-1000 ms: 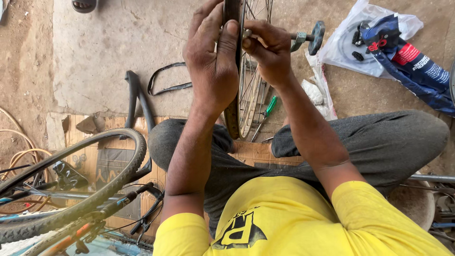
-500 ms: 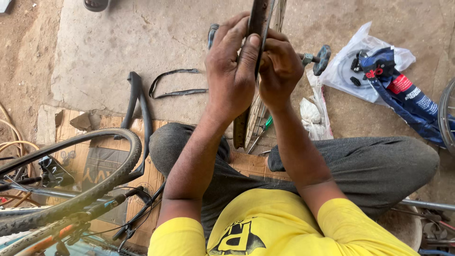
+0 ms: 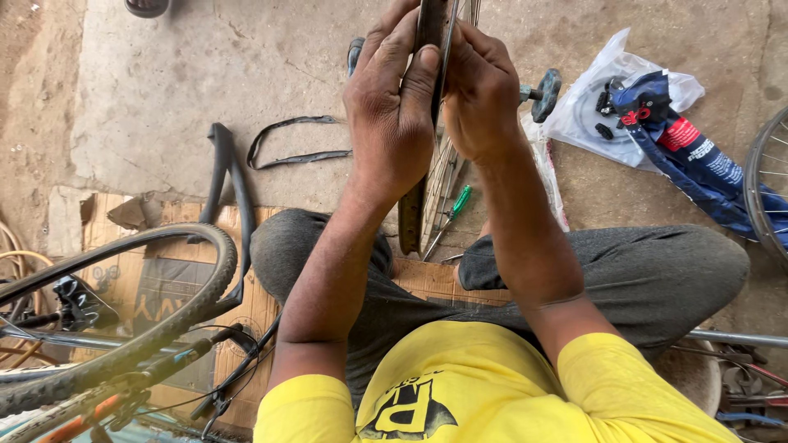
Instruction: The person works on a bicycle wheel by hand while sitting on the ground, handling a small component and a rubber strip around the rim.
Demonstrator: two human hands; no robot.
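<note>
Both hands gripped an upright bicycle wheel at its rim.
The left hand (image 3: pixel 394 115) and right hand (image 3: pixel 480 94) were closed from either side on the tyre (image 3: pixel 428 33) of the bicycle wheel (image 3: pixel 439 176), which stood between the knees. A green-handled screwdriver (image 3: pixel 454 209) lay just below the right hand; a plastic bag (image 3: pixel 591 107) lay to its right, and a loose inner tube (image 3: pixel 291 139) left of the left hand.

From my remote seat, the bicycle wheel (image 3: pixel 433 193) runs off the top edge; my left hand (image 3: pixel 392 123) and right hand (image 3: pixel 478 94) hide its rim where they clasp it.
</note>
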